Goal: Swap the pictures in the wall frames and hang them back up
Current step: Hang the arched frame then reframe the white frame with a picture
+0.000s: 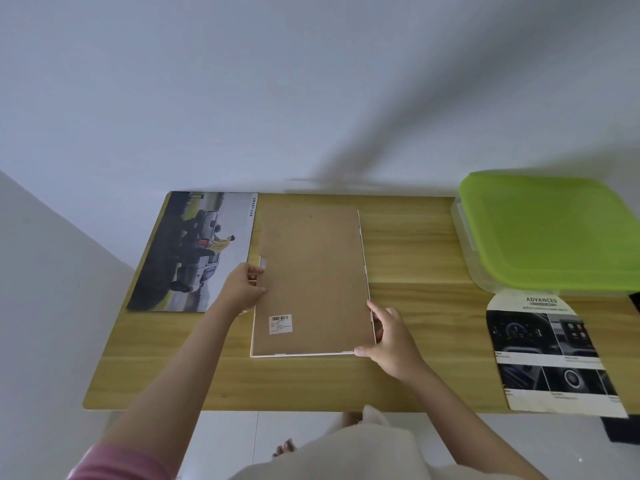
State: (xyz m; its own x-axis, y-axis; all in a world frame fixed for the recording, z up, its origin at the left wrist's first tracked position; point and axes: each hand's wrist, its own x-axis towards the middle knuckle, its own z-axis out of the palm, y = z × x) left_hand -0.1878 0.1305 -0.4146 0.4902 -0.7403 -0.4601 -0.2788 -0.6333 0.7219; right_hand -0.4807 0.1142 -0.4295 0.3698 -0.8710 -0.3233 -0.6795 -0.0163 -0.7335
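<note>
From the head view we see the frame [313, 282] lying face down mid-table, between our hands: left hand [242, 289] pinches its left edge, right hand [391, 337] grips its near right corner. A barcode sticker [280, 323] sits on the backing. The left picture [194, 251] reads "SMART CAR"; the right picture [550, 355] reads "ADVANCED".

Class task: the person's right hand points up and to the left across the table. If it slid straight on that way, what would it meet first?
The right hand already touches the frame at its near right corner, so it would meet that first.
</note>
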